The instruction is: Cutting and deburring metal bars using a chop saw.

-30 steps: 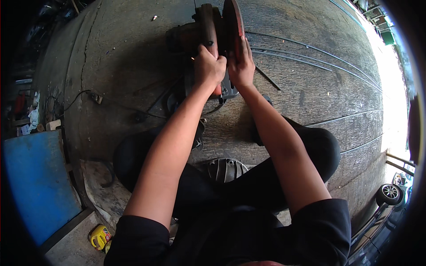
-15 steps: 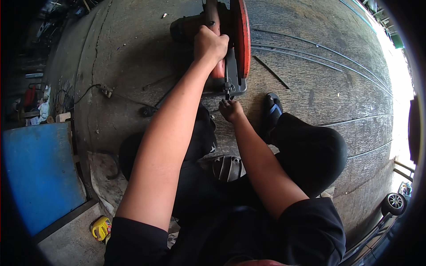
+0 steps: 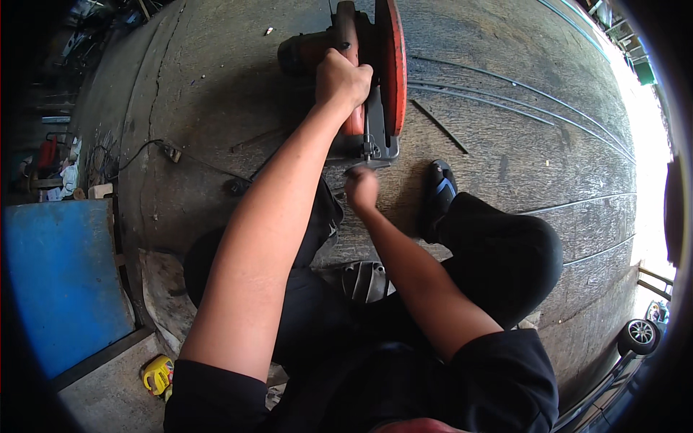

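The red-and-black metal cut-off saw (image 3: 374,43) stands upright. Its red, curved handle (image 3: 349,36) is enclosed by the left-hand fingers (image 3: 356,81). The cylindrical red-and-black motor (image 3: 303,54) lies left of these fingers; the scuffed, round red guard (image 3: 395,72), right. The grey metal base (image 3: 380,133) sits just beyond the blurred right-hand fingers (image 3: 355,173); contact cannot be determined.

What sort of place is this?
Probably a metalworking shop or garage, judging by the red cutting saw, the long thin metal rods lying to its right, and the car wheel near the right edge.
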Demonstrator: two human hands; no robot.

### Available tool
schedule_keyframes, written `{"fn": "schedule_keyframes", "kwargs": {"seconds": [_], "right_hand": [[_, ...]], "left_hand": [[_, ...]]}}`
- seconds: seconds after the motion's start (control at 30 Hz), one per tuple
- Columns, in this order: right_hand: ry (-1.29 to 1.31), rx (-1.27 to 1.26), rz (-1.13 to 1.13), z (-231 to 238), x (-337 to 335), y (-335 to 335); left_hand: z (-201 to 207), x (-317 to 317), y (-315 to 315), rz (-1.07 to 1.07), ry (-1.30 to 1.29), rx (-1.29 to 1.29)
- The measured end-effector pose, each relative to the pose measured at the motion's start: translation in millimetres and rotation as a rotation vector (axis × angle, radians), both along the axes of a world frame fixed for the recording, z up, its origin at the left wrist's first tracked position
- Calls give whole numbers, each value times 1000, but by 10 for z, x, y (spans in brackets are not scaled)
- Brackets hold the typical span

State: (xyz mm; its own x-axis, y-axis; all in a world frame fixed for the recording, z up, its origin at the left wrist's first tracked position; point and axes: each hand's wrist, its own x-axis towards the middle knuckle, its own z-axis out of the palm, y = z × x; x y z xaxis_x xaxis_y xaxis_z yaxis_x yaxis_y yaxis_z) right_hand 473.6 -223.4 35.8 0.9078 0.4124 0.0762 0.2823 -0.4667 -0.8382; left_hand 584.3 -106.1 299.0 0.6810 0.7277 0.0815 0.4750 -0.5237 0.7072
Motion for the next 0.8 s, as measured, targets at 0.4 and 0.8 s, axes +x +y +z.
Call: {"fn": "schedule_keyframes", "kwargs": {"seconds": [0.4, 0.8], "right_hand": [[1433, 823, -676, -369, 562, -169], [903, 264, 30, -62, -574, 127]], "left_hand": [[472, 392, 288, 0, 134, 23], [655, 1163, 779, -106, 450, 192]]}}
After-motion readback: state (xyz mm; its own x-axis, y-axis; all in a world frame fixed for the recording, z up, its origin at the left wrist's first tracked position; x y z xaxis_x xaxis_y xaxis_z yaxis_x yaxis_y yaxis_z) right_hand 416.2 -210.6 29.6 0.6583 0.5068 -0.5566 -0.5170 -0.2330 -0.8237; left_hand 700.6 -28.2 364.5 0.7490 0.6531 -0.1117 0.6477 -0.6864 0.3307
